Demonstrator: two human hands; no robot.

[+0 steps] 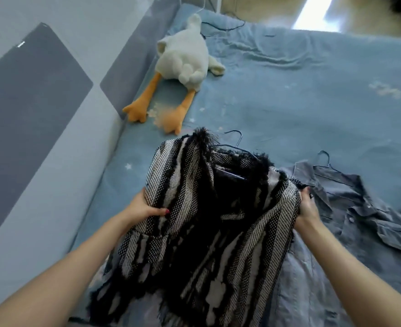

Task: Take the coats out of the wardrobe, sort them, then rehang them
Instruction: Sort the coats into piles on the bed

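Two hands hold a black-and-white tweed coat [209,208] over the bed [289,95]. The left hand [145,206] grips the coat's left edge, thumb curled over the weave; the right hand [307,208] clutches the opposite edge, fingers buried in the fabric. The coat is on a thin dark hanger [235,143], whose hook pokes out past the fringed collar. Just beside it on the right, a grey-blue coat [365,208] lies flat on the blue bedspread, with its own hanger [326,161] at the neck, partly under the tweed coat's lower edge. Farther up the bed, well apart from the coats, a white plush goose [185,60] lies with its orange feet toward us, near the padded grey headboard [29,102] on the left.
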